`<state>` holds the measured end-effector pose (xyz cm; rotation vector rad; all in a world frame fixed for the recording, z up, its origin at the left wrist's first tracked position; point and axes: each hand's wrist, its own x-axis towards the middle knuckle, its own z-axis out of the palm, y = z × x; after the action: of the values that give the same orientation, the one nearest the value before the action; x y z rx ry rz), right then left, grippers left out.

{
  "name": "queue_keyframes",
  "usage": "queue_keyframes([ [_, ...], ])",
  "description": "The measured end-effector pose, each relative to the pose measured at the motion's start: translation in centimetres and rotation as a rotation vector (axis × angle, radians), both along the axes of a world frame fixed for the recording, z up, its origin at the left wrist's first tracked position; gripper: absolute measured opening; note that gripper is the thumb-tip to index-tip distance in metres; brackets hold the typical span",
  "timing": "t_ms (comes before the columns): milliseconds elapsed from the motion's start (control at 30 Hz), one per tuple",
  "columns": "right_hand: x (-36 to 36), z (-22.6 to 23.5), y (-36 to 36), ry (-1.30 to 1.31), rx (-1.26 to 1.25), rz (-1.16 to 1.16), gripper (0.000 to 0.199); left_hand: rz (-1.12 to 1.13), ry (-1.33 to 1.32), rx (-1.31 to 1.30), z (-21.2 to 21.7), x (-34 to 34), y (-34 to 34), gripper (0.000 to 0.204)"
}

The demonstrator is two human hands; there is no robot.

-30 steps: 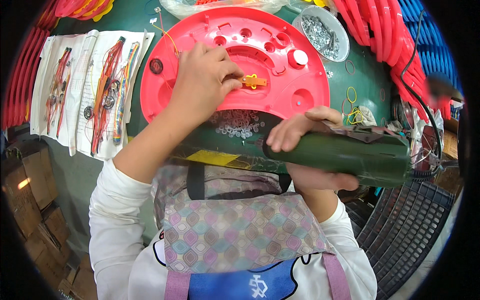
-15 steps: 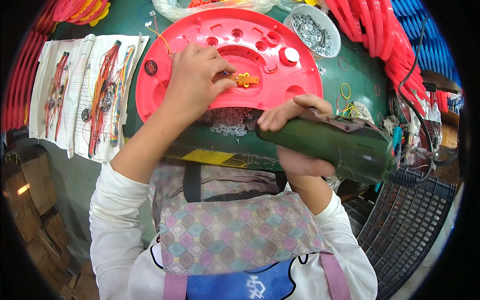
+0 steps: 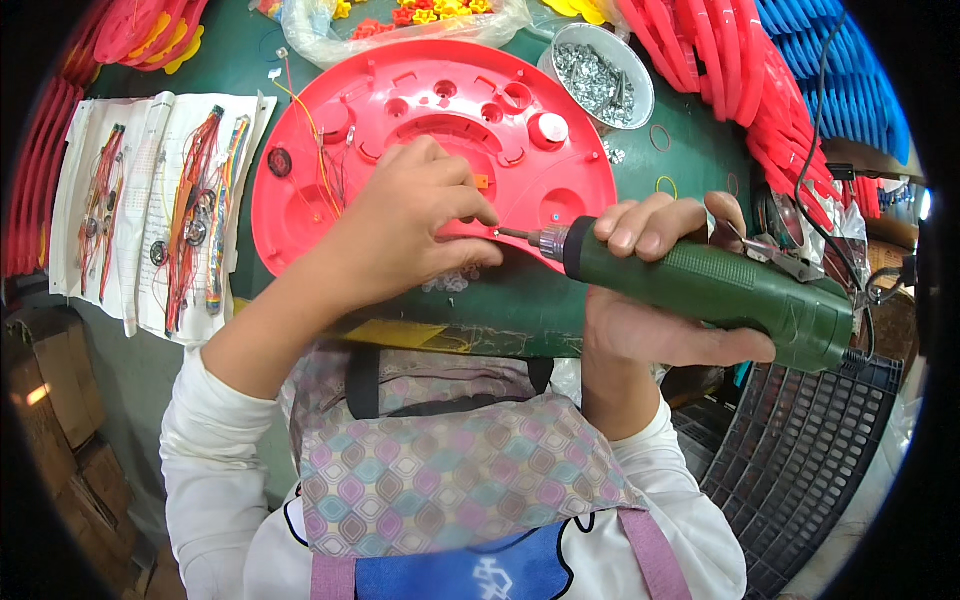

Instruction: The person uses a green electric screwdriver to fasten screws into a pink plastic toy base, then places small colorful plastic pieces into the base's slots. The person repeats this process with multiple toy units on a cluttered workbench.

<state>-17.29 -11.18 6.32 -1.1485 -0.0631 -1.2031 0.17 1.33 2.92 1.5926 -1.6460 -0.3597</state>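
Observation:
My right hand (image 3: 650, 290) is wrapped round a green electric screwdriver (image 3: 720, 290), held nearly level with its bit pointing left. The bit's tip, with what looks like a tiny screw (image 3: 497, 232) on it, is between the thumb and forefinger of my left hand (image 3: 410, 220). Those two fingertips are apart, and the other fingers curl over the pink plastic shell (image 3: 590, 190). Only a bit of an orange strip (image 3: 481, 182) shows past my left knuckles. A black round part (image 3: 280, 162) and thin wires (image 3: 318, 150) lie at the shell's left side.
A white tub of metal screws (image 3: 600, 85) stands behind the shell. Wire bundles (image 3: 195, 220) rest on papers (image 3: 135, 220) at left. Pink parts (image 3: 700, 60) and blue parts (image 3: 850, 90) are stacked at right. Clear small pieces (image 3: 450, 282) lie by the near table edge.
My left hand has left the orange strip for the shell's near edge. The screwdriver has swung so its bit shows and meets my left fingertips. The whole view has shifted slightly.

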Motion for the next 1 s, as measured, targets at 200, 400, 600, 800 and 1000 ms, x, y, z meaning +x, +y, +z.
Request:
queue_keyframes([
  [200, 1.7, -0.5, -1.7, -0.007, 0.008, 0.073, 0.118, 0.063, -0.216, -0.119, -0.4, 0.5, -1.9, 0.018],
  [400, 3.3, -1.8, -2.7, 0.000, -0.068, 0.126, 0.123, 0.156, -0.401, -0.176, -0.9, 0.3, -2.6, 0.017],
  [600, 3.6, -1.9, -3.0, 0.054, -0.105, 0.105, 0.124, 0.171, -0.163, -0.073, -2.2, 0.2, -3.2, 0.020],
  [800, 3.7, -2.3, -2.9, 0.136, -0.087, 0.097, 0.119, 0.162, -0.096, 0.012, -3.2, 0.6, -3.0, 0.020],
  [1000, 3.7, -2.1, -2.4, 0.405, -0.036, 0.041, 0.115, 0.180, -0.123, 0.037, -3.2, 0.4, -3.2, 0.013],
])
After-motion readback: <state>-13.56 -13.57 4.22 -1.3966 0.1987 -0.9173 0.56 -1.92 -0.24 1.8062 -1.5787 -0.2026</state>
